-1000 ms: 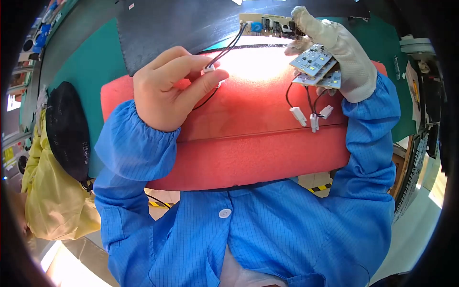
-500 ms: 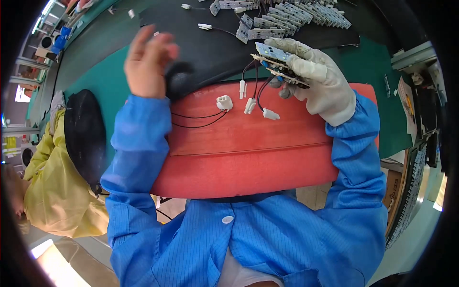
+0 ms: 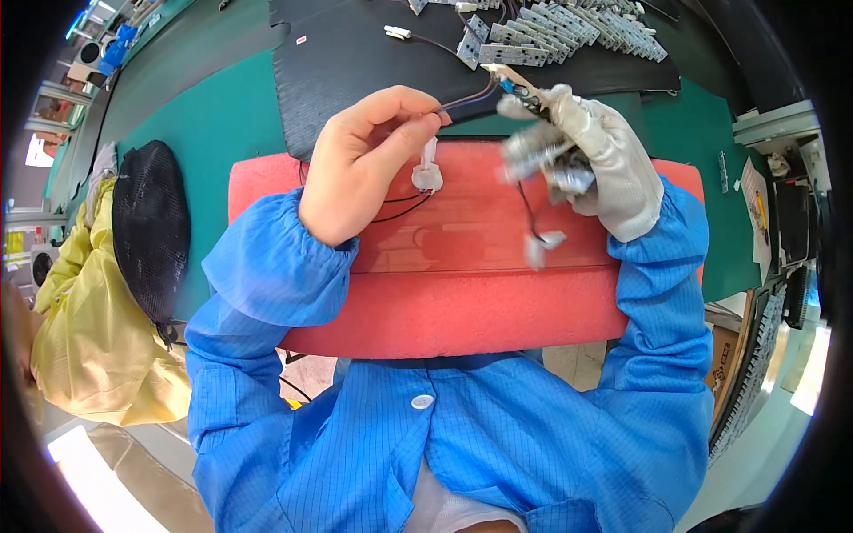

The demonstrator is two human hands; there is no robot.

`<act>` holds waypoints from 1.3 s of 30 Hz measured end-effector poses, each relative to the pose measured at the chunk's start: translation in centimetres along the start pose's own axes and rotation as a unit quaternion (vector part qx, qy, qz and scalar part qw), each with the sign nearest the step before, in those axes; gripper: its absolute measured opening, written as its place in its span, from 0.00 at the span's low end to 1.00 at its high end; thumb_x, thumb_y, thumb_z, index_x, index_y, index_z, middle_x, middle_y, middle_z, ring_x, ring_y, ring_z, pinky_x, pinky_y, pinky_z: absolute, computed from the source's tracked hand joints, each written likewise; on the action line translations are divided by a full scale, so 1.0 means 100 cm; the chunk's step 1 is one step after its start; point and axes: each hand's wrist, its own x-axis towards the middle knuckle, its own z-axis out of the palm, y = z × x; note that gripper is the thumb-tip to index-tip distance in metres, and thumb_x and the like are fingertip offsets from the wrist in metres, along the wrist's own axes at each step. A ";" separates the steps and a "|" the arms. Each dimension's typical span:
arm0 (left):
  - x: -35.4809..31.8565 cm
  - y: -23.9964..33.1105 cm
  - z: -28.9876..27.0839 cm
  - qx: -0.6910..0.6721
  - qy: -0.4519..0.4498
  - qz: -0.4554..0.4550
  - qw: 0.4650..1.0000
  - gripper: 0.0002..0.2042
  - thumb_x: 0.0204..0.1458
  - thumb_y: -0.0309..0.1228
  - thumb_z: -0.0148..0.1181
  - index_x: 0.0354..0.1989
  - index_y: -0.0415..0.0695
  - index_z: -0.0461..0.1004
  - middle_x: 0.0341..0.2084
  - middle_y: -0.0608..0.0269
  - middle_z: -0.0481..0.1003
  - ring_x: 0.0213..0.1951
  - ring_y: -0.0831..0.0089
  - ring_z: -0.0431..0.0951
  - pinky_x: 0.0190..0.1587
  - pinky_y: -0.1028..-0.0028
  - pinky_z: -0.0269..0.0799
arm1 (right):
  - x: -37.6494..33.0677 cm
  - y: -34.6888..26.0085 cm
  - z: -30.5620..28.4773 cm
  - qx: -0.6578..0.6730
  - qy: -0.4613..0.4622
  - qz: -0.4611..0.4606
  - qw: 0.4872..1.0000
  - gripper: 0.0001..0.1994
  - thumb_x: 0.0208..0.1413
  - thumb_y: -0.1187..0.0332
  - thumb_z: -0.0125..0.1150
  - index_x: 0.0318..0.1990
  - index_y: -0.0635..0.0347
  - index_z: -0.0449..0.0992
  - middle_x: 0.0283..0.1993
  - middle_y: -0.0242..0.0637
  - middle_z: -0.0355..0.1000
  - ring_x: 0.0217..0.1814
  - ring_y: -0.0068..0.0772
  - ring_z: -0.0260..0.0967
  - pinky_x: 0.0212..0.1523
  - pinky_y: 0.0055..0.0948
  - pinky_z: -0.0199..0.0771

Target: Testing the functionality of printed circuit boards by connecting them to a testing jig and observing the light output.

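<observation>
My bare left hand pinches the dark wires that run to one small circuit board. Below its fingertips a slim white plug hangs just above a round white connector; whether they touch I cannot tell. Two thin black wires trail left from that connector on the red pad. In a white glove, my right hand is closed on several circuit boards, smeared by motion. Beneath them dangles a white plug on a black wire, also blurred.
Stacked circuit boards lie on a black mat at the back, with a loose white plug beside them. A green mat covers the bench. Left, a person in a yellow garment sits near a black mesh-covered shape.
My left hand has come down and right from the black mat and taken the wires. The right hand has turned the boards, swinging their plugs. The round connector sits slightly farther right in view.
</observation>
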 end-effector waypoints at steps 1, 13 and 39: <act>0.000 -0.001 -0.003 0.029 0.011 0.024 0.999 0.06 0.55 0.24 0.51 0.37 0.34 0.71 0.26 0.67 0.72 0.29 0.84 0.69 0.32 0.82 0.65 | -0.002 -0.003 0.001 -0.029 -0.019 0.024 0.999 0.30 0.57 0.47 0.48 0.49 0.73 0.68 0.28 0.38 0.73 0.22 0.24 0.70 0.23 0.20 0.69; -0.017 0.007 -0.017 0.145 -0.015 0.081 0.986 0.05 0.51 0.19 0.53 0.36 0.36 0.72 0.29 0.58 0.75 0.32 0.72 0.77 0.35 0.76 0.72 | -0.017 -0.023 0.010 -0.161 0.020 -0.016 0.987 0.26 0.40 0.63 0.64 0.47 0.69 0.69 0.35 0.39 0.74 0.33 0.22 0.74 0.38 0.20 0.75; -0.011 -0.003 -0.023 0.310 -0.064 0.233 0.920 0.05 0.46 0.22 0.60 0.32 0.38 0.75 0.26 0.56 0.74 0.27 0.65 0.76 0.30 0.76 0.71 | 0.003 0.016 -0.021 -0.136 -0.016 0.045 0.990 0.17 0.62 0.62 0.43 0.56 0.54 0.67 0.22 0.36 0.73 0.23 0.24 0.74 0.37 0.23 0.78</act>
